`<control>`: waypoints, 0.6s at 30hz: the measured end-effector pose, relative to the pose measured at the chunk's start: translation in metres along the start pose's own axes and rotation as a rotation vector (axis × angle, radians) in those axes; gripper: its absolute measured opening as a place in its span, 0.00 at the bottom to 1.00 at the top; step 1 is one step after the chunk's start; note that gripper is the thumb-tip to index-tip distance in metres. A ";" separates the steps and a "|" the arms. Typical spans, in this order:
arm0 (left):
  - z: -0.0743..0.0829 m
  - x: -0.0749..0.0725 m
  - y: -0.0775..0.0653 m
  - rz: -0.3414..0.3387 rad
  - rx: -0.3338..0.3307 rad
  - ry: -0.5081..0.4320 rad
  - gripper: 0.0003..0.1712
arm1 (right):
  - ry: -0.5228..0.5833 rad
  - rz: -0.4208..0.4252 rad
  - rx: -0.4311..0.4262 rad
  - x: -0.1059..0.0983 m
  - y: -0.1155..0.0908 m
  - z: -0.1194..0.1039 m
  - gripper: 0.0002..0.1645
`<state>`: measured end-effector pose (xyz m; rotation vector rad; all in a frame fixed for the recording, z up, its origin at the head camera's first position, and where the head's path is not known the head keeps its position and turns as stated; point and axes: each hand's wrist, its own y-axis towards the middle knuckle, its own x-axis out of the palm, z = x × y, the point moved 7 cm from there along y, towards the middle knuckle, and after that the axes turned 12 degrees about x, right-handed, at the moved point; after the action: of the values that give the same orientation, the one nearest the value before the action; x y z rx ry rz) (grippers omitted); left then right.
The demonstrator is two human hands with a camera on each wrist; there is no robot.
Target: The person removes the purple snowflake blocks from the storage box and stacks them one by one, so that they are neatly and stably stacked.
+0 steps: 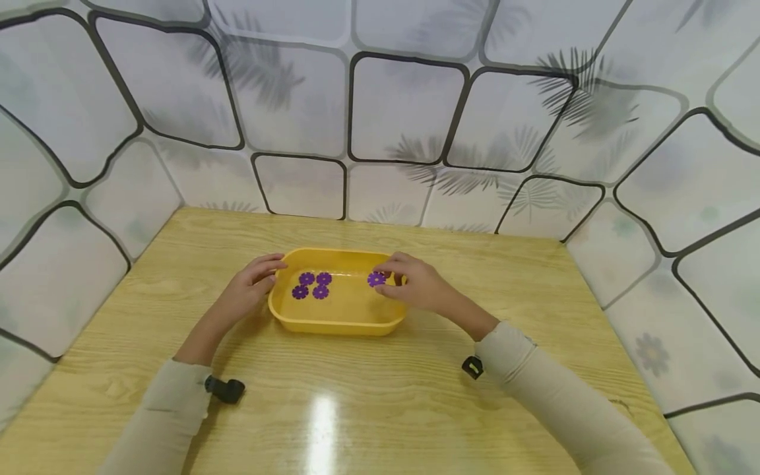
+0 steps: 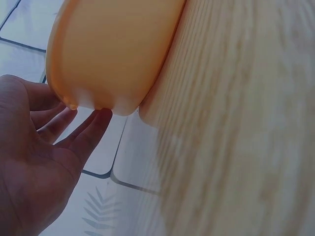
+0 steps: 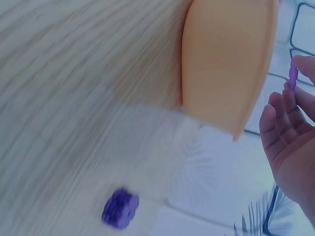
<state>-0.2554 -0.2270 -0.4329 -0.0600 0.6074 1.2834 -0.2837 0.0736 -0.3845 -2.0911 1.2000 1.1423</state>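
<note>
A yellow tray [image 1: 341, 328] sits on the table, with several small purple notched discs [image 1: 320, 291] grouped in its left part. My left hand [image 1: 252, 280] holds the tray's left end, fingers at the rim and thumb against the outer wall, as the left wrist view also shows. Over the tray's right end, my right hand [image 1: 415, 280] pinches one purple notched disc [image 1: 377, 279] between thumb and finger. This disc appears edge-on, raised above the rim, in the right wrist view. Its other fingers are loosely bent.
A clump of purple pieces [image 3: 120, 208] lies on the table outside the tray in the right wrist view; the head view does not show it. Patterned panels [image 1: 410, 109] enclose the wood-grain table [image 1: 368, 382] at the back and sides.
</note>
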 end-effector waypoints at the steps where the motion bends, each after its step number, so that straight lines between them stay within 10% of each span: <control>1: 0.000 0.000 0.000 -0.001 0.000 -0.003 0.20 | 0.004 0.010 0.001 -0.005 -0.003 0.004 0.20; 18: 0.000 0.001 0.000 0.000 0.013 0.004 0.21 | 0.025 0.061 0.181 -0.043 -0.046 0.091 0.23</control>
<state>-0.2550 -0.2264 -0.4330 -0.0519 0.6186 1.2800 -0.2949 0.1832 -0.3981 -1.9505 1.3343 0.9967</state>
